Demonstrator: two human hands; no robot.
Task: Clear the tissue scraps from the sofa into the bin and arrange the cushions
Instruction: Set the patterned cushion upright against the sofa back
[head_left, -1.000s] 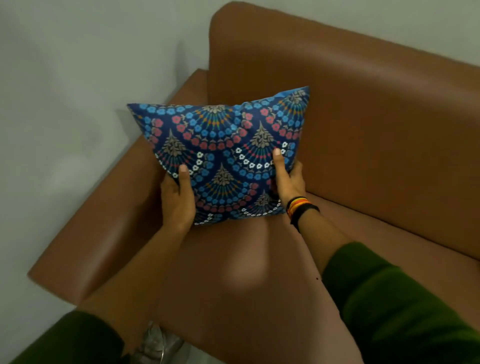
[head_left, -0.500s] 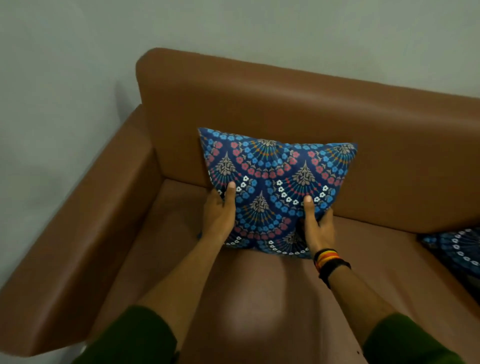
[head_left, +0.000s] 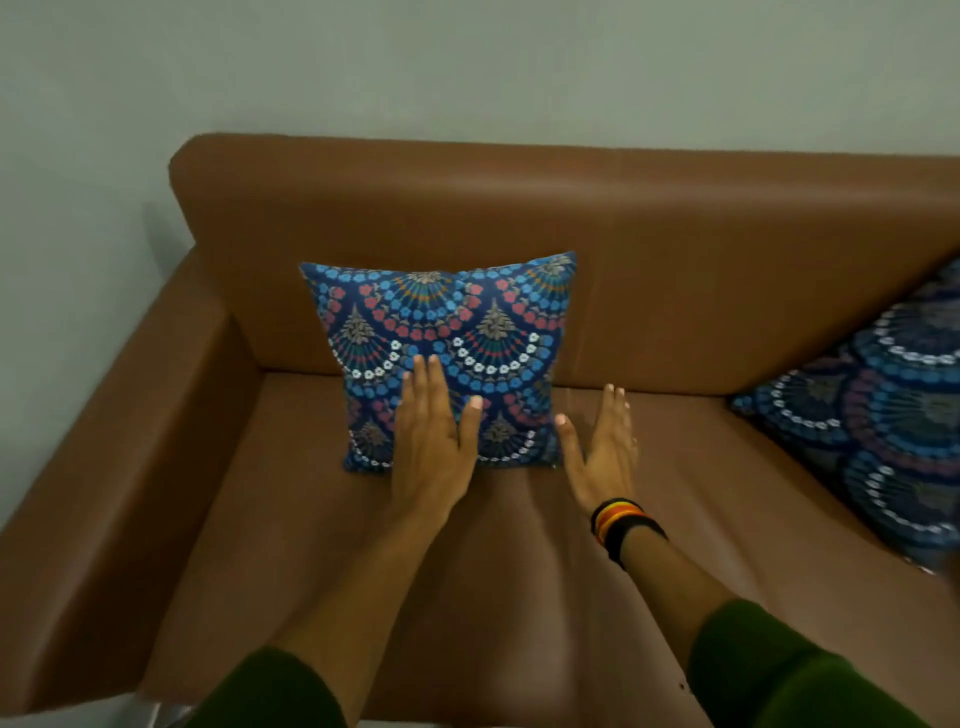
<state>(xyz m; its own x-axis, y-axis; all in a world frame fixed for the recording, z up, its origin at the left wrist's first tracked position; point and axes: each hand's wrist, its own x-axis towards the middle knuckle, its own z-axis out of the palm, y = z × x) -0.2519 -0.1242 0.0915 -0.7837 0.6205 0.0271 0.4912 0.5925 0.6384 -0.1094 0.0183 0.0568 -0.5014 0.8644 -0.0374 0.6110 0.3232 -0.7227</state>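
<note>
Pale green wall is backing the brown leather sofa (head_left: 675, 270), whose seat is showing no tissue scraps. I am standing the blue patterned square cushion (head_left: 441, 332) against the backrest; my left hand (head_left: 434, 441) is lying spread on it, my right hand (head_left: 605, 447) spread beside it. Another matching cushion (head_left: 883, 415) is waiting at the right, probably next.

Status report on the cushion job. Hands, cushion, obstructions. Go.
Left hand open, flat in front of the patterned cushion. Right hand open beside it, not gripping. Cushion upright against sofa backrest. Second cushion at right edge; no tissue scraps in view.
</note>
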